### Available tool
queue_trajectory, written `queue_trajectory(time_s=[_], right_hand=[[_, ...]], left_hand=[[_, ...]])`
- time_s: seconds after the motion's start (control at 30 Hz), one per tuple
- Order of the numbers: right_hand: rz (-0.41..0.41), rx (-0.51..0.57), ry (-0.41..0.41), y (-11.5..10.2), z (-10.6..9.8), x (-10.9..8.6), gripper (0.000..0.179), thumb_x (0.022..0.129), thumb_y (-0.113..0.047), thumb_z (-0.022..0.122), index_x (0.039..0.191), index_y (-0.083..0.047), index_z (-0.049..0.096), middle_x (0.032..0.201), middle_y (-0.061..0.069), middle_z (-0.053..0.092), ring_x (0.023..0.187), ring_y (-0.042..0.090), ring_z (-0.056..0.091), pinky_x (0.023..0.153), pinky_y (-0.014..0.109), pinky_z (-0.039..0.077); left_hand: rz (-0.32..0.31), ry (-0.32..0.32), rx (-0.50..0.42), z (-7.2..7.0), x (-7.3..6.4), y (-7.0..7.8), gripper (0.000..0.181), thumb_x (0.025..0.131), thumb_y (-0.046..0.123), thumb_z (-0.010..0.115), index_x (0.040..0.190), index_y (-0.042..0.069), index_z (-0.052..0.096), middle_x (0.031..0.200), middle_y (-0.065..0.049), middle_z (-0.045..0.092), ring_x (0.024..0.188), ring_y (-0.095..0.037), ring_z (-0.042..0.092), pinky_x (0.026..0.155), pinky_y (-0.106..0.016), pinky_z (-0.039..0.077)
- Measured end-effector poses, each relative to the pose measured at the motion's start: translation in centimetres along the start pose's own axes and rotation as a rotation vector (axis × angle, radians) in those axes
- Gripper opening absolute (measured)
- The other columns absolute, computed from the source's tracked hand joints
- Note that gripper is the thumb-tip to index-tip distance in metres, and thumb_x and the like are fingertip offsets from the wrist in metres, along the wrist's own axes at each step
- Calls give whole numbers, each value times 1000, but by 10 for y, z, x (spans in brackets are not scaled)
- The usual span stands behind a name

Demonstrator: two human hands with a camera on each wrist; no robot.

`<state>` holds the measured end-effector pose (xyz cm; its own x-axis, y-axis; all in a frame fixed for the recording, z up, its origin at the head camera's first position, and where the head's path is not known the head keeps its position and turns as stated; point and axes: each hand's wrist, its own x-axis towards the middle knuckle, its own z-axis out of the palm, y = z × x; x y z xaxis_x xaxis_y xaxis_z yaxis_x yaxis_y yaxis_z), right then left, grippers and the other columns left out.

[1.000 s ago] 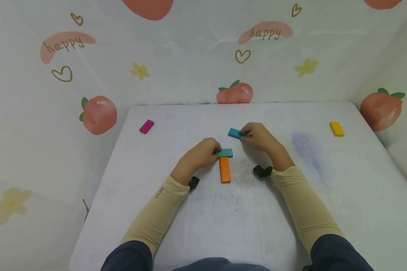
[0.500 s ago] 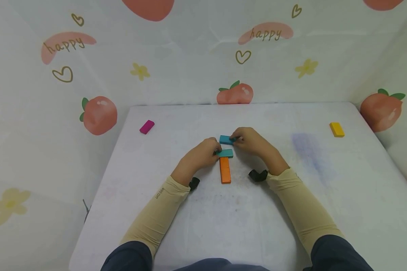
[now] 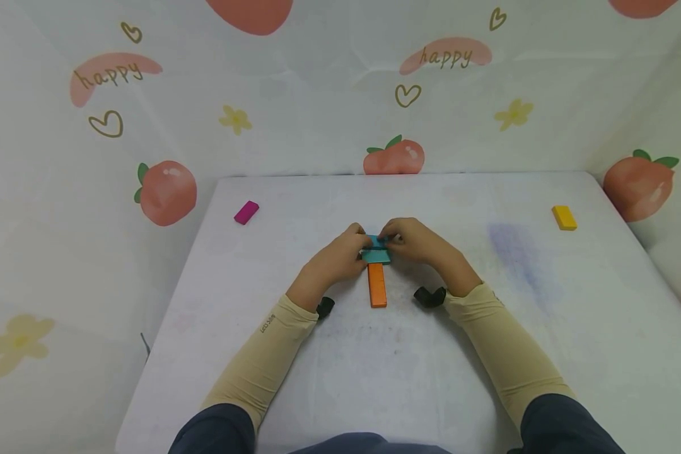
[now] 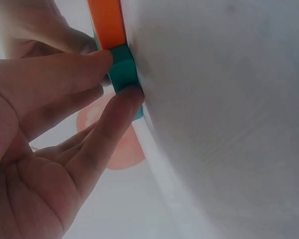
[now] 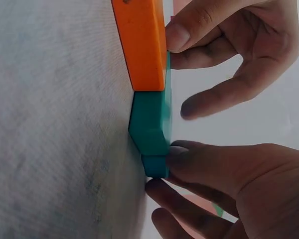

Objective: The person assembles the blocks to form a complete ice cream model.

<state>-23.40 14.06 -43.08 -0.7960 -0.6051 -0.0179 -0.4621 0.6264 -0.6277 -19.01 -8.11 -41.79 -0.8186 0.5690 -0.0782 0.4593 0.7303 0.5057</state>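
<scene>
An orange block (image 3: 377, 285) lies lengthwise mid-table, its far end against a teal block (image 3: 376, 256) set crosswise. My left hand (image 3: 337, 257) pinches the teal block's left end, thumb and finger on it in the left wrist view, where that block (image 4: 123, 72) looks green. Directly beyond lies a blue block (image 3: 377, 241), lined up along the teal one. My right hand (image 3: 422, 244) pinches the blue block's right end. In the right wrist view the blue block (image 5: 154, 167) appears to touch the teal block (image 5: 148, 122); fingers cover part of both.
On the white table (image 3: 329, 378), a magenta block (image 3: 246, 212) lies at the far left and a yellow block (image 3: 564, 217) at the far right. A cloth printed with peaches hangs behind the table. Dark wrist mounts (image 3: 429, 297) sit near both hands.
My right hand has brought the blue block left and nearer, turning it parallel to the teal block and up against its far side. The left hand stays on the teal block.
</scene>
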Motion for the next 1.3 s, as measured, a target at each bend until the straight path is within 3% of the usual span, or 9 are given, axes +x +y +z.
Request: queue_trajectory(time_s=[0.1, 0.33, 0.67, 0.83, 0.9, 1.0, 1.13, 1.3], right_hand=[[-26, -10, -8, -1, 0, -1, 21, 98, 4, 65, 115, 3, 78, 120, 16, 76, 113, 33, 70, 101, 49, 58], [-36, -29, -19, -6, -1, -2, 20, 99, 4, 66, 114, 2, 79, 121, 16, 76, 114, 33, 69, 101, 49, 58], [-40, -28, -34, -7, 0, -3, 17, 99, -1, 69, 112, 3, 78, 118, 16, 74, 109, 32, 68, 97, 48, 59], [-15, 15, -39, -3, -11, -7, 21, 100, -5, 69, 118, 2, 77, 124, 16, 73, 113, 34, 69, 101, 51, 58], [20, 23, 13, 4, -26, -13, 23, 101, -7, 69, 121, 2, 76, 126, 18, 72, 114, 36, 70, 103, 54, 57], [84, -11, 186, 24, -54, -30, 26, 102, -9, 68, 123, 5, 74, 128, 24, 71, 114, 42, 71, 103, 59, 55], [263, -76, 437, 54, -90, -63, 33, 105, -16, 63, 126, 8, 71, 133, 31, 64, 119, 50, 65, 104, 65, 51], [489, -126, 626, 92, -118, -110, 42, 106, -22, 57, 131, 9, 68, 135, 37, 58, 123, 55, 56, 105, 67, 44]], left_hand=[[11, -2, 5, -1, 0, 0, 36, 100, 4, 70, 136, -3, 66, 141, -19, 53, 116, -24, 60, 102, -35, 54], [-6, -15, 19, -2, 2, 1, 30, 100, 4, 70, 128, -6, 71, 126, -18, 61, 109, -23, 62, 99, -34, 56], [5, -7, 31, -1, 2, 0, 21, 100, 3, 69, 118, -6, 75, 121, -18, 62, 101, -21, 60, 91, -31, 53], [-18, -17, 23, -1, 2, 1, 25, 100, 4, 70, 121, -7, 75, 124, -18, 61, 107, -23, 62, 98, -32, 56], [-20, -20, 19, -1, 4, 1, 28, 100, 4, 69, 125, -9, 73, 126, -18, 62, 114, -24, 64, 103, -34, 56], [-11, -25, 32, 0, 5, 1, 31, 100, 3, 69, 128, -9, 72, 128, -18, 62, 120, -25, 64, 107, -35, 55], [-3, -25, 41, 1, 6, 1, 28, 100, 2, 68, 126, -9, 73, 127, -18, 63, 121, -26, 64, 107, -35, 55], [-3, -26, 40, 1, 4, 0, 30, 101, 3, 68, 128, -8, 72, 128, -19, 63, 122, -26, 65, 108, -35, 55]])
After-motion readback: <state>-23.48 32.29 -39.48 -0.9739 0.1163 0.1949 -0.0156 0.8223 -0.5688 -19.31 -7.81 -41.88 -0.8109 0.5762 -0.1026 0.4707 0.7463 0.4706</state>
